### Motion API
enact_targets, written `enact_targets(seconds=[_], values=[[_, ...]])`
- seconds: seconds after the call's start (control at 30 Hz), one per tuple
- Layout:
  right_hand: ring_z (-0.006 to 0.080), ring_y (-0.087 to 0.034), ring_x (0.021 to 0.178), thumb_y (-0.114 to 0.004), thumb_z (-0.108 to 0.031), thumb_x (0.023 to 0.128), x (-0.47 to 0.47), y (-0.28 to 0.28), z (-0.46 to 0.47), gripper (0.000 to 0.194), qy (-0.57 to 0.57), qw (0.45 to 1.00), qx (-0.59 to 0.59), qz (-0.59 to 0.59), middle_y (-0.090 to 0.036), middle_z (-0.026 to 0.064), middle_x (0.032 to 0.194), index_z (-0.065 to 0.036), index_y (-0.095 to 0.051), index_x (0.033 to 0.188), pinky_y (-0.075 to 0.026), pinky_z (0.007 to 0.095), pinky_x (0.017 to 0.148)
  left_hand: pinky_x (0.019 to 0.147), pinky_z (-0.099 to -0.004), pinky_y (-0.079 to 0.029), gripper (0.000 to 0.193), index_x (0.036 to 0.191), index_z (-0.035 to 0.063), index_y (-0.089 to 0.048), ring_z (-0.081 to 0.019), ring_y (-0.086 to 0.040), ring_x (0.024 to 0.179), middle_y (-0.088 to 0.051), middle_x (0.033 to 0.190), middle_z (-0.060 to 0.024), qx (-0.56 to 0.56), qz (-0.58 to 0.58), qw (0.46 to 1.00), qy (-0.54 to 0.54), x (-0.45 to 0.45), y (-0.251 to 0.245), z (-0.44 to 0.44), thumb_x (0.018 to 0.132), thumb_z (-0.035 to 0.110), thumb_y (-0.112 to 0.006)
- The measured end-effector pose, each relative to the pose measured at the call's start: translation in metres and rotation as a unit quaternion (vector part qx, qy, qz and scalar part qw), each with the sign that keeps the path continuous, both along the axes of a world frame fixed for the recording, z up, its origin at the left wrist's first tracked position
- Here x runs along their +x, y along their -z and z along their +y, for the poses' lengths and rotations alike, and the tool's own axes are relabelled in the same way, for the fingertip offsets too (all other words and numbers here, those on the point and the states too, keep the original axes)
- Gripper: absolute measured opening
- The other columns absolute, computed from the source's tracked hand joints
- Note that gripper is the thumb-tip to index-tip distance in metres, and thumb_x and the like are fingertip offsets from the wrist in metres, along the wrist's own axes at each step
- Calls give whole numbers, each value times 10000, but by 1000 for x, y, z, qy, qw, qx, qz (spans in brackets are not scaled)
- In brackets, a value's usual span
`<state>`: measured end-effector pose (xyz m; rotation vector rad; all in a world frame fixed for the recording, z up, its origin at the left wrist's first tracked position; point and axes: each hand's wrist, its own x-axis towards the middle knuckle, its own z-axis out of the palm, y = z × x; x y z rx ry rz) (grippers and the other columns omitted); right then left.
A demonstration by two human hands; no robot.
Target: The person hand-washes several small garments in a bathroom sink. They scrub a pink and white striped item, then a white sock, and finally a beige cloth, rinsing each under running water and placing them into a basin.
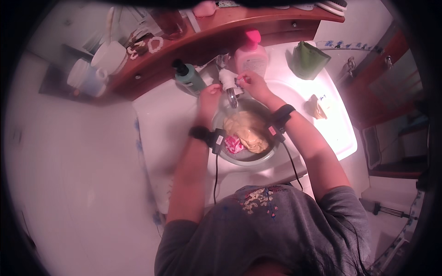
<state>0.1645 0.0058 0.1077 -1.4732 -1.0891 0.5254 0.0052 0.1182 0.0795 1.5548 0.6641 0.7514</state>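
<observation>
A chrome faucet spout [232, 98], its body wrapped in white cloth [228, 80], reaches over a round basin [257, 163] in the sink. Yellow cloth [247, 127] and a smaller pink-and-white cloth [234, 144] lie in the basin; water seems to run onto them. My right hand [253, 84] is at the faucet's right side, its fingers closed on what looks like the tap handle [239, 81]. My left hand [210, 98] is to the left of the faucet, fingers curled; whether it holds anything cannot be made out. Both wrists carry black bands with cabled devices.
A green pump bottle [190, 79] stands left of the faucet, a pink pump bottle [251, 57] behind it. On the sink's right side are a green pouch [309, 61] and a small crumpled packet [321, 107]. A wooden shelf [221, 22] with toiletries runs behind.
</observation>
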Motion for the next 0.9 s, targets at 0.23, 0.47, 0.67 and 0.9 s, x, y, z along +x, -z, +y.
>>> enact_targets(seconds=[0.23, 0.47, 0.67, 0.9], values=[[190, -613, 764, -562, -198, 858, -9, 8, -34, 220, 38, 992, -106, 62, -619, 118, 903, -25, -583, 992, -481, 301, 688, 792, -288, -457, 297, 1031, -19, -553, -251, -603, 824, -628, 911, -116, 112, 257, 959, 37, -28, 53, -15, 743, 42, -601], [212, -586, 913, -602, -295, 837, -5, 58, -76, 347, -99, 987, -96, -83, -617, 123, 993, -51, -576, 1082, -458, 319, 776, 907, -390, -416, 649, 1161, 23, -455, -347, -505, 1051, -542, 1058, -206, 233, 379, 888, 114, -37, 37, -88, 614, 224, -740], [209, -548, 1000, -614, -359, 817, 19, -22, -58, 462, -178, 970, -150, -76, -608, 121, 1043, -45, -545, 1149, -414, 329, 895, 899, -391, -416, 637, 1142, 15, -481, -355, -505, 1038, -533, 1080, -206, 183, 372, 899, 140, -36, 20, -85, 613, 243, -753], [292, -554, 1018, -494, -604, 777, 51, -73, -20, 660, -129, 881, -368, -269, -595, 175, 1079, -21, -595, 1071, -418, 344, 877, 907, -374, -408, 543, 1099, 3, -535, -332, -509, 1045, -530, 1091, -201, 197, 333, 911, 145, -37, 29, -84, 642, 217, -737]])
